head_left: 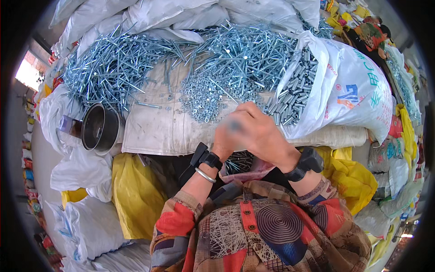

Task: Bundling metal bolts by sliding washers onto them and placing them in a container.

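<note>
My left hand (224, 139) and my right hand (267, 136) meet over the near edge of the work surface, fingers curled in against each other. Whatever they hold is hidden by the fingers and a blur. Just beyond them lies a scatter of small metal nuts (198, 97). Long silvery bolts form a heap (108, 65) at the far left and another heap (244, 50) behind the nuts. Short metal sleeves (297, 88) spill from a white woven bag (358, 86) to the right of my hands. Below my wrists, a pink-rimmed bag (256, 170) holds finished-looking metal pieces (239, 162).
A dark round pot (99, 128) stands at the left edge beside a small clear container (70, 125). Yellow sacks (136, 195) and white sacks (93, 222) crowd both sides. More white sacks (176, 13) line the back. Another person (369, 36) is at the far right.
</note>
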`<state>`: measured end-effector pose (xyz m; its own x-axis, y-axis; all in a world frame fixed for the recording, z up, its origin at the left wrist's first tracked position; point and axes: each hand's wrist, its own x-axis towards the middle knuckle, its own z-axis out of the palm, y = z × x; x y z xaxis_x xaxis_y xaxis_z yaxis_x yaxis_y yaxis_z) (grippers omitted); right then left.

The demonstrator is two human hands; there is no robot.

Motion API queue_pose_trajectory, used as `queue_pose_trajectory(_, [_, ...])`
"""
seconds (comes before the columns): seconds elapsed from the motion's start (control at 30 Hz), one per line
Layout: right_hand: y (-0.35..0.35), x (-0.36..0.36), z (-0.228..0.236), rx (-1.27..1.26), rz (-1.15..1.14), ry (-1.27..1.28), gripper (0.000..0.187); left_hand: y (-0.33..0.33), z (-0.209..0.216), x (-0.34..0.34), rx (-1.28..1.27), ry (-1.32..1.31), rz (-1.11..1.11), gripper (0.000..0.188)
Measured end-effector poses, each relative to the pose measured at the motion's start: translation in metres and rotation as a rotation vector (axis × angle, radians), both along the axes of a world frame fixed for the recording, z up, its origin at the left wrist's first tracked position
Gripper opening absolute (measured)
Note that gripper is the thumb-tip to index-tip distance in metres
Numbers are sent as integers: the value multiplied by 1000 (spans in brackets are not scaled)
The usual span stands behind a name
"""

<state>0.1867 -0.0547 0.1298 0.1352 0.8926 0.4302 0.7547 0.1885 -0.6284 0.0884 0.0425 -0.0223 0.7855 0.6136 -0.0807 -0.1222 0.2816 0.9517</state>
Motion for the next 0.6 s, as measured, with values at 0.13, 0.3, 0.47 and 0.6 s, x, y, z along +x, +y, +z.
queue_pose_trajectory(0.13, [1,4,3,-115,4,-167,29,-5,15,-2,371,144,21,21])
queue_pose_trajectory(0.3, [11,0,14,-170,75,-278,17,5,6,-1,339,25,11,20])
queue_pose_trajectory(0.47, [9,3,11,-234,43,-287,21,-1,16,3,283,-69,34,14])
queue_pose_trajectory(0.6, [13,3,12,-234,86,-310,18,2,11,0,304,-16,-10,11])
